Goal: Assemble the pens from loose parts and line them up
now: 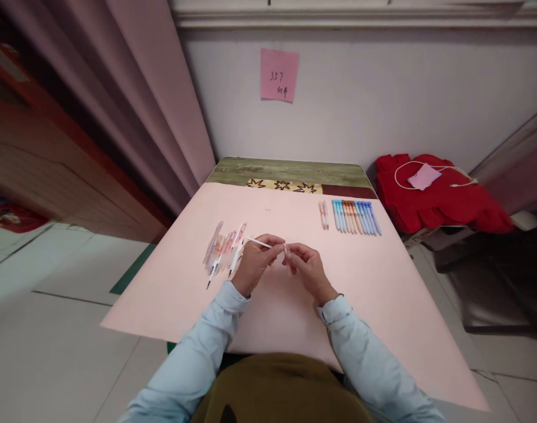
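Note:
Over the middle of the pink sheet, my left hand [256, 262] pinches a thin white pen refill [257, 241], whose end sticks out to the left. My right hand [310, 269] has its fingertips closed on a small clear, pinkish pen part [287, 249], close against the left fingertips. How the two pieces meet is hidden by the fingers. Left of my left hand lies a loose pile of clear pen barrels [224, 244] with several white refills [212, 272] among them. Two pinkish pens [324, 215] lie side by side beyond my right hand.
Beside those pens is a neat row of blue, brown and purple-blue pens [356, 217]. The pink sheet [361, 329] covers most of the table [233, 167], which stands against the wall. On the right, a red cloth [462, 205] carries a white cable [400, 179]. A curtain [163, 106] hangs at left.

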A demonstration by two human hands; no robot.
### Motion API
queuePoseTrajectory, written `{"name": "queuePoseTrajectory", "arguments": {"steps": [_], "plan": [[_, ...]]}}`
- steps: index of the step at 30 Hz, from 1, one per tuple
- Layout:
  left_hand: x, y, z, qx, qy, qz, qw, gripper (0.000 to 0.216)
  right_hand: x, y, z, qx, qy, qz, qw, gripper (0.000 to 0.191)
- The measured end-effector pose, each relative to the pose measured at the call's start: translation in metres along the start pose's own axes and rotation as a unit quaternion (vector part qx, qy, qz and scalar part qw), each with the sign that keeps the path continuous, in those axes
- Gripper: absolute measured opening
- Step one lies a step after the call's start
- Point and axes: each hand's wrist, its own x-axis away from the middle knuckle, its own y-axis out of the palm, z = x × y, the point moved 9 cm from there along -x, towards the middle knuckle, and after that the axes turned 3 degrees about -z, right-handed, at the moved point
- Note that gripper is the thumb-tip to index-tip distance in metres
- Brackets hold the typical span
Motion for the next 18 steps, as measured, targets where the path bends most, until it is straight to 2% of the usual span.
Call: {"name": "queuePoseTrajectory", "arguments": {"steps": [5,11,15,18], "plan": [[-0.001,-0.007,-0.003,0.032,-0.003,0.047,0.998,0.019,-0.001,-0.003,0.005,-0.045,0.015,0.011,0.999,0.025],[0.000,-0.022,-0.015,0.231,-0.023,0.122,0.965,0.029,-0.002,-0.026,0.011,-0.143,0.011,0.120,0.982,0.028],[0.002,-0.028,-0.018,0.250,-0.026,0.154,0.955,0.026,-0.003,-0.033,0.016,-0.182,0.022,0.153,0.971,0.028],[0.004,-0.024,-0.019,0.244,-0.040,0.147,0.958,0.028,-0.003,-0.032,0.020,-0.196,0.042,0.151,0.968,0.028]]}}
